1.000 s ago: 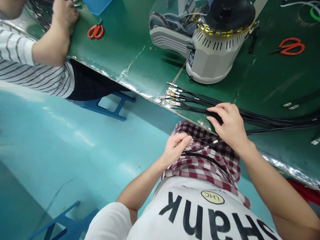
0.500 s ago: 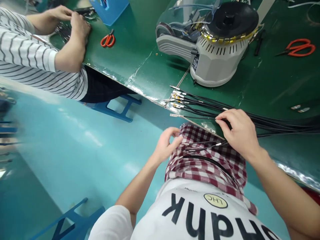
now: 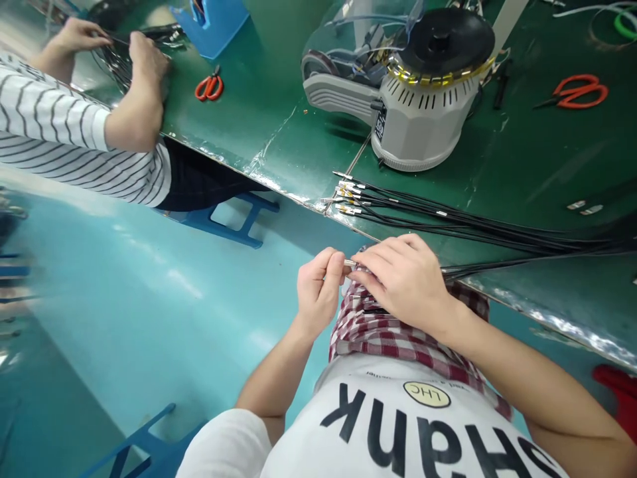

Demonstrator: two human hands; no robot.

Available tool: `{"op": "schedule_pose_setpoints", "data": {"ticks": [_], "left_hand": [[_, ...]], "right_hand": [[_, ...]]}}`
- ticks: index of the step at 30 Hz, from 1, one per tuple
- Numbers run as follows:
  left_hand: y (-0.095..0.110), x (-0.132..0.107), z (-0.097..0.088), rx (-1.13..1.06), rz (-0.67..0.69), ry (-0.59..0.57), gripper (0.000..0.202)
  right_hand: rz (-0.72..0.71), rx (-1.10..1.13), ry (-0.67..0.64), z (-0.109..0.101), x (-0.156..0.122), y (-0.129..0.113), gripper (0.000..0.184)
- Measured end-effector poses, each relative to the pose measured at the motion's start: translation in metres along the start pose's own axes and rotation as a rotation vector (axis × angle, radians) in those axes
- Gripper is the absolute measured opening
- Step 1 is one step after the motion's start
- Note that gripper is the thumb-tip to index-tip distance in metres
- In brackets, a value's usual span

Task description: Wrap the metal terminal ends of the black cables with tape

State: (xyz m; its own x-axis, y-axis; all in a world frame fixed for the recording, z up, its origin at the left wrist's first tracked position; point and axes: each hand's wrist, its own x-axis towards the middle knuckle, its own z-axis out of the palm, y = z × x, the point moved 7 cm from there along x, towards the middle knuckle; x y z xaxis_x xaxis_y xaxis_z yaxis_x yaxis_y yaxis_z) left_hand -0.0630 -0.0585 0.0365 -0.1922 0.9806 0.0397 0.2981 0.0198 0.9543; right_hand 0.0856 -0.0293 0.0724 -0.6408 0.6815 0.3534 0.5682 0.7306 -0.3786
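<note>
A silver cable end [image 3: 350, 263] is pinched by both the left hand [image 3: 318, 287] and the right hand [image 3: 408, 282], its long axis laid crosswise between them above the checkered cloth [image 3: 388, 342]. Beyond, nearer the right hand, a bundle of black cables [image 3: 522, 241] is spread on the green table [image 3: 269, 99].

A grey machine [image 3: 418, 126] is stationed on a green workbench [image 3: 269, 86] between two red-handled scissors [image 3: 210, 85] [image 3: 562, 99]; a blue holder [image 3: 219, 30] is set near one, a stool [image 3: 246, 222] placed below.
</note>
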Motion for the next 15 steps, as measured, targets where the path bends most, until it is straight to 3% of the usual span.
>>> {"op": "schedule_pose_setpoints", "data": {"ticks": [3, 7, 10, 15], "left_hand": [[-0.002, -0.002, -0.008, 0.003, -0.011, 0.048, 0.045], [-0.006, -0.003, -0.002, -0.082, -0.042, -0.017, 0.045], [-0.002, -0.006, 0.006, -0.116, -0.032, -0.069, 0.044], [0.002, -0.011, 0.006, -0.071, 0.032, -0.088, 0.043]], "right_hand": [[0.053, -0.037, -0.006, -0.002, -0.018, 0.018, 0.014], [0.162, -0.074, 0.002, -0.015, -0.033, 0.037, 0.019], [0.113, 0.068, 0.031, -0.014, -0.019, 0.016, 0.032], [0.065, 0.243, 0.057, 0.004, -0.002, -0.011, 0.016]]}}
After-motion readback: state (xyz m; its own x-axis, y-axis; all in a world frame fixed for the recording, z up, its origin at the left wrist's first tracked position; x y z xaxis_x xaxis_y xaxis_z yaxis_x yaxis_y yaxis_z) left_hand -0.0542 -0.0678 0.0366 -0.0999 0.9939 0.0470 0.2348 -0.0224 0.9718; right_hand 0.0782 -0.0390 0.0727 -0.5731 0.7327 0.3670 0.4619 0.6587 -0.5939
